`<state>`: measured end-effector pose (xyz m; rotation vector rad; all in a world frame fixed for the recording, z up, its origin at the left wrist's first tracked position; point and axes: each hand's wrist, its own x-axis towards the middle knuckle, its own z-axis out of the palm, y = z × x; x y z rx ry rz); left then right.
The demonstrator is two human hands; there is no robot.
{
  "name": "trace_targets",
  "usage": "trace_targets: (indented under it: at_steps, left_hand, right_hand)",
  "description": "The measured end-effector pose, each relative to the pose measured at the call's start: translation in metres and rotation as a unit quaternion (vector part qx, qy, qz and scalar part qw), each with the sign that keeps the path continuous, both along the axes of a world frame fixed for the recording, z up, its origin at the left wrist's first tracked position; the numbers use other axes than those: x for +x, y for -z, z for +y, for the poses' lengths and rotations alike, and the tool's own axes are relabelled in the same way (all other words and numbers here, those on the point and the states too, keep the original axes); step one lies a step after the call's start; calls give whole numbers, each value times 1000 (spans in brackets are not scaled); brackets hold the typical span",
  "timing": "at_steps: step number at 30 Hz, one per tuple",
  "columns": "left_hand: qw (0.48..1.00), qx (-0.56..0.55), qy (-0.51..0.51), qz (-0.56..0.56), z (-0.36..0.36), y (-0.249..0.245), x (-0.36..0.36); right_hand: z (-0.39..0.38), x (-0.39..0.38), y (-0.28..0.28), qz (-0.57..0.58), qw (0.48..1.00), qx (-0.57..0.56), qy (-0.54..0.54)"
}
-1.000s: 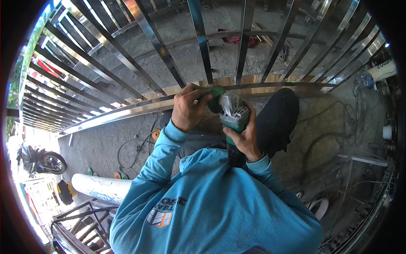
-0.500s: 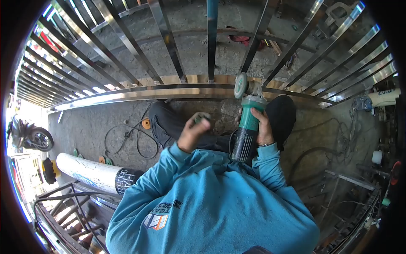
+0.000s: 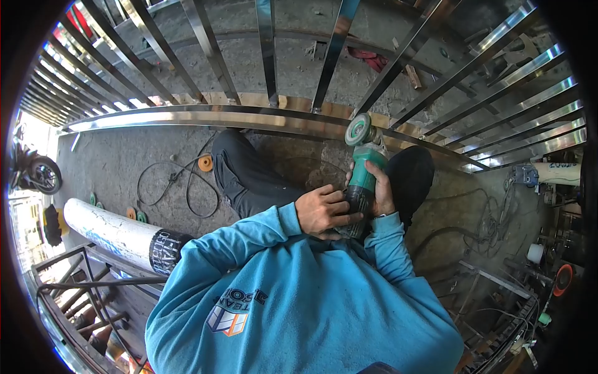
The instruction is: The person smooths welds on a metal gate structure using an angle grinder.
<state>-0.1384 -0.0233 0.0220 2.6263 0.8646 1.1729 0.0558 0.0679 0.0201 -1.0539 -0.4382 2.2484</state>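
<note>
An angle grinder (image 3: 366, 163), green at the front and black at the rear, stands nearly upright in front of my chest. Its round greenish disc (image 3: 358, 129) points away from me, close to the metal railing's lower bar. My right hand (image 3: 382, 190) wraps the green body from the right, thumb along the top. From the left, my left hand (image 3: 322, 212) lies across the black rear part with its fingers curled over it; part of the grip is hidden. Whether anything small sits in the left palm does not show.
A shiny metal railing (image 3: 268, 113) with upright bars spans the front. Loose cable (image 3: 177, 181) and an orange disc (image 3: 205, 163) lie on the concrete floor to the left. A white cylinder (image 3: 112, 230) lies nearby. A metal frame (image 3: 498, 280) stands at right.
My left hand has come right and down from the air onto the grinder's black rear part. The grinder's disc now shows more of its face. The view has shifted slightly.
</note>
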Motion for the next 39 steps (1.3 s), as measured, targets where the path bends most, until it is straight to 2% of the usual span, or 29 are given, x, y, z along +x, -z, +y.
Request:
trace_targets:
  at_steps: [2, 5, 12, 17, 26, 29, 30, 32, 34, 36, 39]
  left_hand:
    - [1000, 2, -16, -10, -4, 5, 1]
    - [999, 8, -49, -8, -11, 7, 4]
    - [995, -5, -90, 53, -19, 7, 3]
    - [993, -42, -77, 84, -23, 18, 9]
    - [990, -82, -28, 109, -14, 9, 1]
    - [977, -202, -13, 71, -1, 5, -8]
    - [976, -203, -5, 73, 4, 0, -13]
    - [932, -348, -72, 72, 17, -9, -29]
    - [910, -382, -119, -108, 17, 66, -55]
    - [792, -491, -168, -321, 37, 99, -68]
    - [818, -479, -175, -264, 81, 37, -60]
  right_hand:
    - [1, -6, -1, -41, 997, 67, 25]
    - [2, -13, -7, -72, 992, 93, 35]
    - [-3, -14, 12, -57, 995, 42, 68]
    - [-10, -5, 39, -154, 982, 62, 88]
    - [-5, -1, 36, -77, 988, 16, 136]
    - [1, 3, 61, -99, 982, 18, 157]
    - [-1, 3, 61, -100, 981, 15, 165]
    - [-1, -3, 58, -168, 970, 57, 165]
    - [-3, -8, 68, -203, 958, 73, 189]
    - [-3, -11, 65, -261, 943, 104, 180]
    - [-2, -14, 67, -250, 943, 116, 185]
